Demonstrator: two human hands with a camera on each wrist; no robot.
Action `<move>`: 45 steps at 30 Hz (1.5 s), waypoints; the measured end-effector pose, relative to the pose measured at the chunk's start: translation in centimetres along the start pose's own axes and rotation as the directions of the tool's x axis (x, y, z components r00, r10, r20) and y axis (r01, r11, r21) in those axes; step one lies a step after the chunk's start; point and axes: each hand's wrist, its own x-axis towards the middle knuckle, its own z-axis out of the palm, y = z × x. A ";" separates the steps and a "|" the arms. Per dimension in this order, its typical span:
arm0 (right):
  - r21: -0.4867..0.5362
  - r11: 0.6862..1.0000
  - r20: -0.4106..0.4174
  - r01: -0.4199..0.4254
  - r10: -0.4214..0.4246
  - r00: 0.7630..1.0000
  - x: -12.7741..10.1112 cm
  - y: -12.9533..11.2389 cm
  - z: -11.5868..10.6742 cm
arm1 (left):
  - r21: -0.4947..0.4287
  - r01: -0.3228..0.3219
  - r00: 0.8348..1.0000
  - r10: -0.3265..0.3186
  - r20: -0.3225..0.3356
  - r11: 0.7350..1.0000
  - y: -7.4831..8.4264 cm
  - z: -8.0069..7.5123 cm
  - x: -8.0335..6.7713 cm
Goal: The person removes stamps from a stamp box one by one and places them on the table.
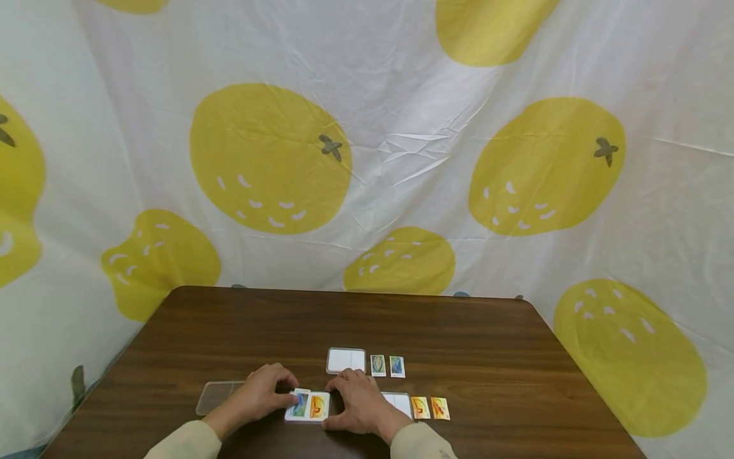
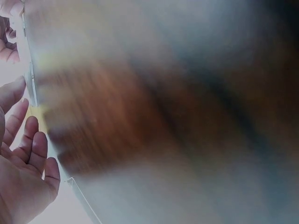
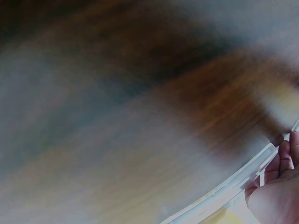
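In the head view, a flat clear-rimmed case [image 1: 314, 419] lies between both hands near the table's front. On it are a blue stamp-like picture [image 1: 300, 406] at left and an orange one [image 1: 318, 407] at right. The blue piece sits slightly tilted, its top reaching the upper rim. My left hand [image 1: 260, 395] has its thumb at the blue piece's left edge, with the index finger near the upper left corner. My right hand [image 1: 358, 400] spreads thumb and index finger around the case's right side, thumb at the lower corner. The left wrist view shows left fingers [image 2: 38, 144] loosely bent.
A white-backed case [image 1: 346, 360] lies behind, beside two green-blue stamps [image 1: 387, 366]. Another white case [image 1: 398, 403], partly behind my right hand, adjoins two orange stamps [image 1: 430, 408]. A clear lid [image 1: 215, 396] lies left, partly covered by my left arm. A patterned cloth hangs behind the brown table [image 1: 487, 344].
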 end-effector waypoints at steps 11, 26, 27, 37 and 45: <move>0.016 1.000 0.007 -0.004 0.004 1.000 0.0 0.1 0.1 | -0.014 -0.003 1.000 0.002 -0.014 1.000 0.2 0.2 0.0; 0.019 1.000 0.003 0.007 -0.007 1.000 0.1 0.2 0.2 | -0.111 0.034 0.999 -0.036 -0.013 0.993 0.3 0.0 0.1; 0.018 1.000 0.004 0.012 -0.012 1.000 0.1 0.2 0.3 | -0.119 0.037 0.999 -0.038 -0.009 0.992 0.3 -0.1 0.1; 0.011 1.000 0.000 0.006 -0.006 1.000 0.0 0.2 0.3 | -0.132 0.039 0.999 -0.039 0.004 0.990 0.4 -0.5 0.0; 0.008 1.000 -0.005 0.004 -0.004 1.000 0.0 0.1 0.3 | -0.160 0.030 0.999 -0.028 0.016 0.987 0.3 -1.0 0.0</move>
